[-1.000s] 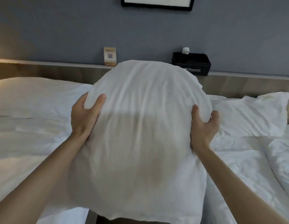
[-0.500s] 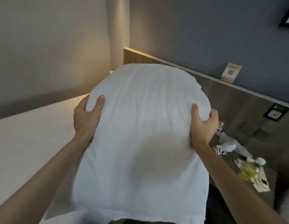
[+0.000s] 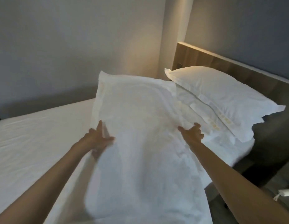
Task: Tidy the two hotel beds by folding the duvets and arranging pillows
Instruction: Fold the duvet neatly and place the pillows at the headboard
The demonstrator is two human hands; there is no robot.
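A large white pillow (image 3: pixel 140 143) lies lengthways in front of me over the white-sheeted bed (image 3: pixel 35 135), blurred by motion. My left hand (image 3: pixel 98 138) is at its left edge with the fingers spread and straight. My right hand (image 3: pixel 191 133) is at its right side, thumb out and fingers loosely bent, not clamped on the cloth. A second white pillow (image 3: pixel 213 97) with a flanged edge lies flat at the head of the bed, just right of the first one and partly overlapped by it.
A wooden headboard (image 3: pixel 221 62) runs along the grey wall behind the pillows. A dark nightstand (image 3: pixel 270 143) stands right of the bed, with a white corded object (image 3: pixel 286 192) lower right. A pale wall borders the bed's far side.
I have turned left from the gap between the beds to this bed. The pillow went from upright in both gripping hands down onto the bed, and my fingers have opened.
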